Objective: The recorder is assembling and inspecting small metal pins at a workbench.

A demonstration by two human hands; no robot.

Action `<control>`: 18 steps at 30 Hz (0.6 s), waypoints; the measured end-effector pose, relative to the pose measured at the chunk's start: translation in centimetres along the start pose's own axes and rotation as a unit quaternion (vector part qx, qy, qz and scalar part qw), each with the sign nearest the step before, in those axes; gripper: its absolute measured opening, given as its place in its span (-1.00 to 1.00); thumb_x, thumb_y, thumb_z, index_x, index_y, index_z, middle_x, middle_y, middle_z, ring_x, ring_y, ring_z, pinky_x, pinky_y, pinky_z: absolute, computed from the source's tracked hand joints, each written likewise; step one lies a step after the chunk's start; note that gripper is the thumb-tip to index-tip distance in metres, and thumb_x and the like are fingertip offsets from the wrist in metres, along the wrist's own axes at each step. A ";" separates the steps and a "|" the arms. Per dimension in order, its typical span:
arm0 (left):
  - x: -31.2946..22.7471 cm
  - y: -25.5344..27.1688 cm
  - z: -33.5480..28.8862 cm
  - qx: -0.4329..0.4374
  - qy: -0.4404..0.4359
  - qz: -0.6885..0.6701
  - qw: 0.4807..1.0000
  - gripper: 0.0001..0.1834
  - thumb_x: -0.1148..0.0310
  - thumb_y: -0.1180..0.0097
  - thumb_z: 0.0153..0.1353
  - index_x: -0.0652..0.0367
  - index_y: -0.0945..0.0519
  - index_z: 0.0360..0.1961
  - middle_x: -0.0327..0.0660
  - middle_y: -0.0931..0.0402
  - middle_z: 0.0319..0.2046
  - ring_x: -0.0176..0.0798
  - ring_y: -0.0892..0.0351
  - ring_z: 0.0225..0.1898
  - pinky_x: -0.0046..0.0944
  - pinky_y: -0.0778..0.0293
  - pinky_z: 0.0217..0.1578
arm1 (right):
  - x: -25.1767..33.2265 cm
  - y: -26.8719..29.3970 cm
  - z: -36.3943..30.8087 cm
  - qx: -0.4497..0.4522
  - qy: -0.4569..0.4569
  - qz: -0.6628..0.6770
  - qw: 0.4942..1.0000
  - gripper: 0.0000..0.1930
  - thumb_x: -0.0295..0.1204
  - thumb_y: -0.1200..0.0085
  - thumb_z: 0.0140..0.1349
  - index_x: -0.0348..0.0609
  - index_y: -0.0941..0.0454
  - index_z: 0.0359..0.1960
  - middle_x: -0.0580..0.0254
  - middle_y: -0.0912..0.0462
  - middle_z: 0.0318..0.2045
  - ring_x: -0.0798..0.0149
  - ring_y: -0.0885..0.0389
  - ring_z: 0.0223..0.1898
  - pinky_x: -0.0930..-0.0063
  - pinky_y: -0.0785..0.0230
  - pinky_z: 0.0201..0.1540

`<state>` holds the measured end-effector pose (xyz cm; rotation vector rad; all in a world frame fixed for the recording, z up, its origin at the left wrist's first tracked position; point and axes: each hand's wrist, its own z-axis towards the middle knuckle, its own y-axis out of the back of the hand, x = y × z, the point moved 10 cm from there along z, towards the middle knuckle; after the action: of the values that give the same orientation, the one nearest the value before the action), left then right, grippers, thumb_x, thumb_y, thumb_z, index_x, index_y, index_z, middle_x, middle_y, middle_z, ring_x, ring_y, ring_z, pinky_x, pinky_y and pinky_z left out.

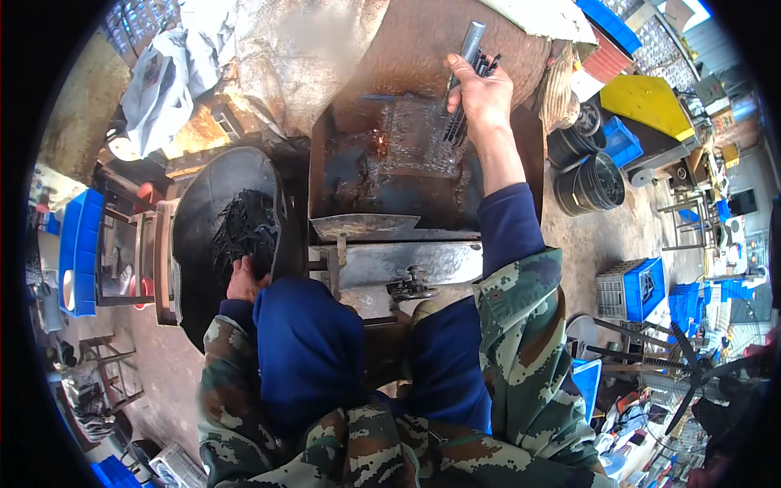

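Observation:
My right hand point(486, 96) is raised over the right side of an open, rust-brown metal box point(325, 185). It is closed around a bundle of thin dark strips point(455, 122) and a grey cylindrical bar point(472, 41) that sticks up beyond the fingers. Low at my left, a black rubber-like bin point(195, 215) holds a heap of similar dark strips point(244, 224). My left hand point(243, 283) reaches into the near edge of that heap, its fingers drawn together on the strips and the fingertips partly hidden. Small orange sparks point(380, 145) glow inside the box, near its wet-looking grid plate point(419, 138).
Brown sheeting point(305, 57) hangs at the box's far left. A metal fitting point(412, 285) projects between my knees. Black buckets point(590, 185) and a blue-and-white crate point(630, 289) stand on the right. A fan point(691, 366) is at lower right, a blue bin point(80, 252) at far left.

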<state>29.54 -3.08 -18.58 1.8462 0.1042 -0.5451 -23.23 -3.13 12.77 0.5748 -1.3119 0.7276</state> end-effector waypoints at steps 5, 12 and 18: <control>0.6 -1.1 0.4 -0.049 0.020 0.009 0.999 -0.34 0.26 -0.33 0.03 0.31 -0.35 0.11 0.19 -0.42 -0.01 0.33 -0.51 -0.01 0.12 -0.50 -0.04 | 0.2 -0.2 -0.2 -0.002 -0.001 -0.013 1.000 -0.79 -0.37 -0.27 0.26 -0.31 -0.62 -0.27 0.27 -0.65 -0.53 0.47 -0.38 -0.77 0.53 -0.26 -0.69; 1.6 -1.3 0.1 -0.041 0.054 -0.019 0.998 -0.33 0.29 -0.32 0.04 0.25 -0.30 0.14 0.23 -0.49 -0.02 0.34 -0.52 0.00 0.13 -0.49 -0.04 | 0.0 -0.1 -0.1 -0.002 -0.006 -0.010 1.000 -0.79 -0.36 -0.27 0.25 -0.29 -0.63 -0.28 0.28 -0.62 -0.58 0.46 -0.38 -0.77 0.53 -0.25 -0.69; 3.0 -1.5 -0.5 -0.077 0.035 -0.044 0.995 -0.30 0.29 -0.32 0.03 0.17 -0.25 0.15 0.27 -0.53 -0.05 0.39 -0.55 -0.06 0.18 -0.49 -0.09 | 0.1 -0.4 0.0 0.004 -0.008 -0.010 1.000 -0.79 -0.35 -0.27 0.26 -0.28 -0.63 -0.28 0.29 -0.61 -0.60 0.46 -0.38 -0.77 0.51 -0.25 -0.68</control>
<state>31.90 -2.68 -21.02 1.7170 0.2680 -0.5181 -22.85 -3.38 12.87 0.6008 -1.3160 0.7131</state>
